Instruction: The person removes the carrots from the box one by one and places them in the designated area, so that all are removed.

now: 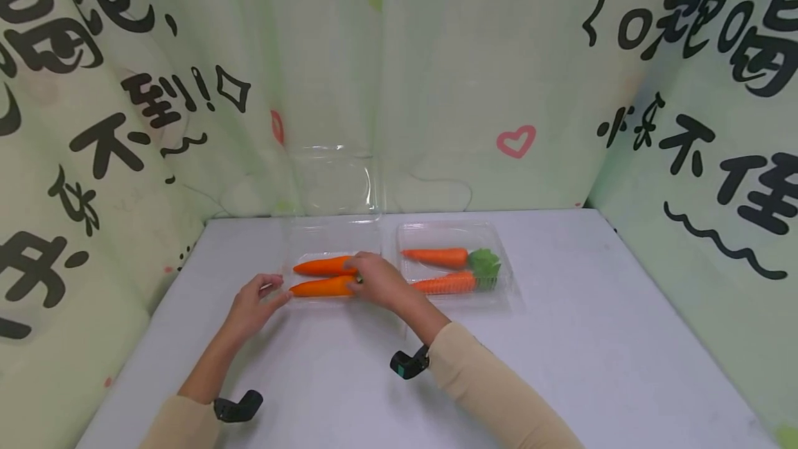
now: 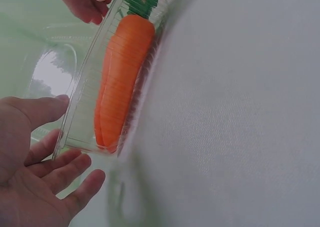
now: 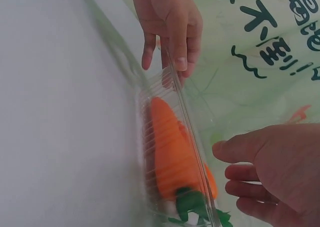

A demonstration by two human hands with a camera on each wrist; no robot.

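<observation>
Two orange toy-like carrots (image 1: 321,287) lie side by side in a clear plastic box (image 2: 80,87), tips to the left. Its transparent lid (image 1: 337,182) stands raised at the back. At the box's left end is my left hand (image 1: 252,307), thumb at the rim and fingers spread loosely around the corner. My right hand (image 1: 380,283) hovers over the leafy end, hiding most of the green tops in the head view. In the right wrist view its fingers are relaxed beside the rim, with green leaves (image 3: 192,202) just below.
Close to the right sits a second clear box (image 1: 445,225) holding two more carrots (image 1: 436,256) with green tops. Both boxes rest on a white table (image 1: 561,338). A pale green curtain (image 1: 449,75) with black lettering surrounds the back and sides.
</observation>
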